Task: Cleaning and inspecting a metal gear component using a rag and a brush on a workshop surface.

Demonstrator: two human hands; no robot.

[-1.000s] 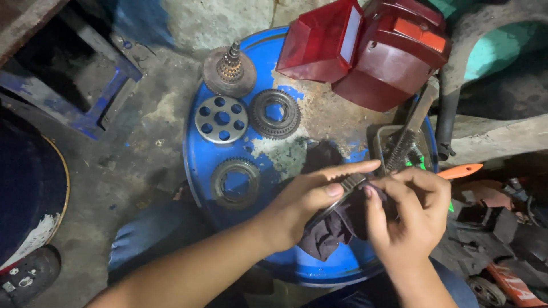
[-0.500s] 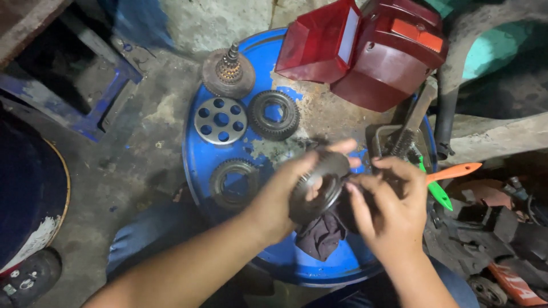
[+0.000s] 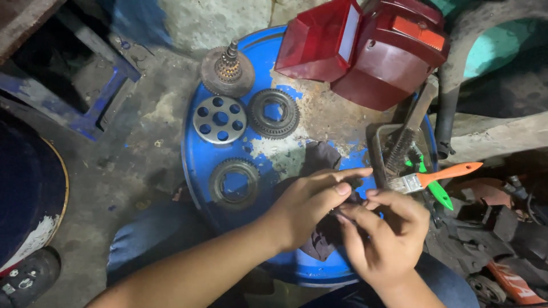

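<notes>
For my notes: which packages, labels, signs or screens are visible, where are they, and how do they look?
Red part, bottom right corner: dark red, white lettering, partly cut off.
Black shoe, bottom left corner: small white marking.
No packages, signs or screens visible.

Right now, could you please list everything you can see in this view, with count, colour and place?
drum lid: one, blue, rusty, centre.
toothed rings: two, dark steel, one mid-lid, one lower left.
holed disc: one, silver, left on lid.
geared shaft: one, rusty, upright on the lid's top edge.
lamp housings: two, red, top right.
brush: one, orange handle, right.
wire brush: one, dark, right.
dark rag: one, under the hands.
left hand: on the rag.
right hand: fingertips meeting the left.
</notes>
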